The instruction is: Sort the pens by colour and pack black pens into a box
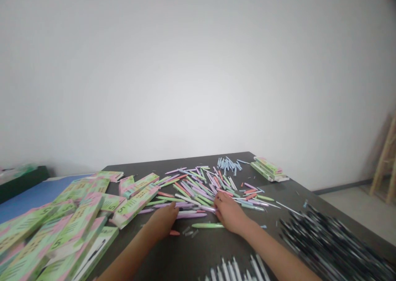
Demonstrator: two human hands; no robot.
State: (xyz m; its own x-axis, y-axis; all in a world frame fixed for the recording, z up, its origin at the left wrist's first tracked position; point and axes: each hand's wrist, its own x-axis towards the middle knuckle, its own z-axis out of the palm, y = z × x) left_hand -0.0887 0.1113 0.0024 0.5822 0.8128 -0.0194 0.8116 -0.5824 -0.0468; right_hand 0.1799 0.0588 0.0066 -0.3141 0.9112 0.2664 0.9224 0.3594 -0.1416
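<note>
A loose heap of pastel pens (198,190), purple, green, red and blue, is spread over the dark table in front of me. At the heap's near left edge, my left hand (163,220) has its fingers curled together at the end of a purple pen (191,216); the fingertips are partly hidden. My right hand (229,214) is closed at the heap's near right side, with the end of a pale purple pen (209,209) at its fingertips. A light green pen (207,225) lies between the hands, and small clear pieces (189,232) are just nearer to me.
Many green and pink boxes (74,223) pile up at left, by a blue surface (40,196). Black pen parts (331,239) lie at right, and white-tipped ones (232,268) at the near edge. Blue pieces (228,164) and more boxes (268,168) sit at the back.
</note>
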